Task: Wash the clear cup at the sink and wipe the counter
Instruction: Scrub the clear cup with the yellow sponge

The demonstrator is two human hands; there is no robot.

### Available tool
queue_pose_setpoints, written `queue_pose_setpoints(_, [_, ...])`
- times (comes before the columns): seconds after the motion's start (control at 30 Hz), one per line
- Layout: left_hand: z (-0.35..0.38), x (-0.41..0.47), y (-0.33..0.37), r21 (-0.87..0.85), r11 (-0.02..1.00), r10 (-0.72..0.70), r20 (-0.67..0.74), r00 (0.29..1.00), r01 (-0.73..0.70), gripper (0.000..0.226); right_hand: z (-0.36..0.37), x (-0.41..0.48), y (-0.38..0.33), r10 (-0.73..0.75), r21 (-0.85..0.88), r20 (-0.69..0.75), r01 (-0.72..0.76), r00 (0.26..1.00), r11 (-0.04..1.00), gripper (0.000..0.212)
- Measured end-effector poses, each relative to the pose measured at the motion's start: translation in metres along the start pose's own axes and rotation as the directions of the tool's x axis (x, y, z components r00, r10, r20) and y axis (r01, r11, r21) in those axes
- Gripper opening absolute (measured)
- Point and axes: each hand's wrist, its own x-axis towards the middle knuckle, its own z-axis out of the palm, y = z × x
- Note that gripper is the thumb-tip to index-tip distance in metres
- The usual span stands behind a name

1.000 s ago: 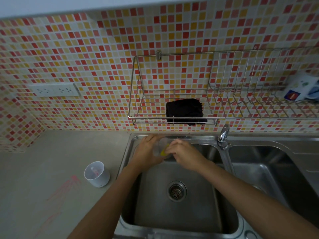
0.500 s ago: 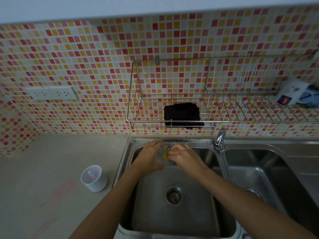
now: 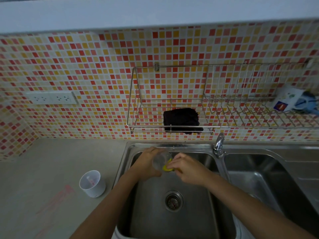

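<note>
Over the left basin of the steel sink [image 3: 131,149], my left hand [image 3: 146,163] grips the clear cup [image 3: 159,160], which is tilted with its mouth toward the right. My right hand [image 3: 187,168] pinches a yellow sponge [image 3: 166,167] against the cup's rim. Much of the cup is hidden by my fingers. The grey counter [image 3: 43,166] lies to the left, with a red smear [image 3: 58,199] on it.
A white cup [image 3: 92,183] stands on the counter beside the sink. The tap [image 3: 218,144] sits between the two basins. Above, a wire rack [image 3: 215,100] on the tiled wall holds a black cloth [image 3: 181,119] and a packet [image 3: 290,99]. A drain [image 3: 173,200] is below my hands.
The view has shifted down slightly. My hands stay together at the cup over the basin, with the sponge now showing at the cup's lower rim.
</note>
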Motion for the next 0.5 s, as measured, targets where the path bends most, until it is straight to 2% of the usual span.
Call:
queue_pose_setpoints(0.07, [-0.002, 0.0, 0.002, -0.017, 1.0, -0.001, -0.001, 1.0, 0.001, 0.088, 0.0, -0.002, -0.003, -0.075, -0.046, 0.0, 0.074, 0.997, 0.996, 0.038])
queue_pose_setpoints(0.2, [-0.004, -0.001, 0.006, -0.021, 1.0, -0.005, 0.016, 1.0, 0.005, 0.088, 0.0, 0.0, -0.003, -0.135, -0.128, -0.04, 0.129, 0.99, 0.983, 0.04])
queue_pose_setpoints(0.3, [-0.006, -0.001, 0.007, -0.037, 0.999, -0.029, -0.002, 1.0, 0.029, 0.09, -0.007, -0.001, -0.005, -0.145, -0.159, -0.109, 0.127, 0.983, 0.979, 0.042])
queue_pose_setpoints(0.5, [-0.005, -0.003, 0.018, -0.095, 0.995, -0.002, -0.055, 0.998, -0.003, 0.086, -0.007, -0.004, -0.009, -0.136, -0.127, -0.168, 0.115, 0.976, 0.985, 0.03])
